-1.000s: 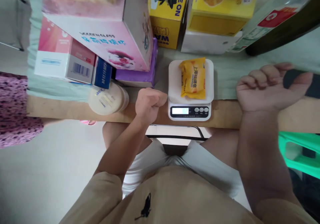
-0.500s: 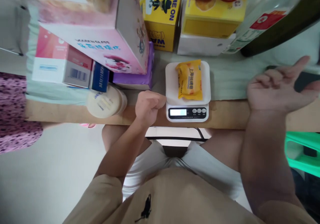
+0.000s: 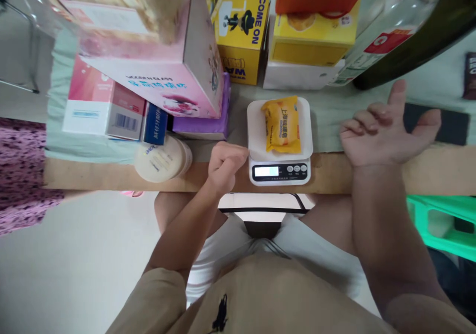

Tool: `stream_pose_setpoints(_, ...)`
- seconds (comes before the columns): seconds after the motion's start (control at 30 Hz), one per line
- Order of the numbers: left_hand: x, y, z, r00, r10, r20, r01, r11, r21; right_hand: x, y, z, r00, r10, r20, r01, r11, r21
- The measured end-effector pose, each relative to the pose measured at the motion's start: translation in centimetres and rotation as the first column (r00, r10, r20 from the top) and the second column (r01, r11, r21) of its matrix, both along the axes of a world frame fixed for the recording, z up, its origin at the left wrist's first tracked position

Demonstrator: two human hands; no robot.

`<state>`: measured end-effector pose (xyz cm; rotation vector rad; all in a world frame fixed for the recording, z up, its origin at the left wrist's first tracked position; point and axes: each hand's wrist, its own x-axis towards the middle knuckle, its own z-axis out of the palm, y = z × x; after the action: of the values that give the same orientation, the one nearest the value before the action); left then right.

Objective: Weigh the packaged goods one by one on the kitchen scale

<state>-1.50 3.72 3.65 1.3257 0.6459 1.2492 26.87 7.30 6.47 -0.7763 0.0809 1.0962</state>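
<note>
A yellow soap packet (image 3: 281,125) lies on the white platform of a small kitchen scale (image 3: 253,140), whose display is lit. My left hand (image 3: 226,164) is closed in a loose fist at the scale's left edge, with nothing visible in it. Whether it touches the scale I cannot tell. To the right, my right hand (image 3: 383,133) rests palm up near the table's front edge. Its index finger and thumb are spread and the other fingers are curled, with nothing held. Partly behind it lies a flat dark slab (image 3: 451,125).
A round cream jar (image 3: 159,161) stands left of my left hand. Behind are a pink box (image 3: 148,83), a purple pack (image 3: 201,124), yellow boxes (image 3: 240,36), a clear bottle (image 3: 372,51) and a dark bottle (image 3: 420,46). A green stool (image 3: 439,220) is below right.
The view has shifted slightly, showing more of the far table. My right hand appears a little closer to the scale. My left hand and the soap packet stay about where they were.
</note>
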Motion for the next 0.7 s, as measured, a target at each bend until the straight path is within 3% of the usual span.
stream_pose_setpoints(0.17,0.1,0.1,0.5,1.0,-0.008,0.006,0.007,0.999,0.037,1.4,-1.0,0.3,0.989,-0.111,-0.098,0.12,0.989,0.084)
stream_pose_setpoints(0.33,0.4,0.5,0.9,1.0,-0.002,0.013,0.001,1.0,0.018,2.0,-1.6,-0.1,0.996,-0.057,-0.074,0.063,0.994,0.084)
stream_pose_setpoints(0.47,1.2,0.8,1.1,0.995,-0.079,0.058,0.074,0.995,0.073,3.2,-1.6,-1.8,0.992,0.031,0.119,-0.044,0.993,0.107)
stream_pose_setpoints(0.53,1.7,0.9,1.2,0.995,-0.067,0.077,0.064,0.997,0.048,4.5,-1.4,-3.2,0.931,0.102,0.35,-0.139,0.987,0.082)
stream_pose_setpoints(0.6,2.2,1.2,1.3,0.994,-0.055,0.09,0.052,0.998,0.028,6.0,-1.1,-4.5,0.789,0.159,0.594,-0.198,0.98,0.001)
stream_pose_setpoints(0.67,2.6,1.5,1.3,0.989,-0.091,0.118,0.085,0.995,0.056,7.1,-1.0,-5.4,0.656,0.21,0.725,-0.217,0.972,-0.085)
stream_pose_setpoints(0.7,2.7,1.6,1.3,0.986,-0.111,0.129,0.101,0.992,0.076,7.4,-1.1,-5.6,0.627,0.224,0.746,-0.219,0.97,-0.107)
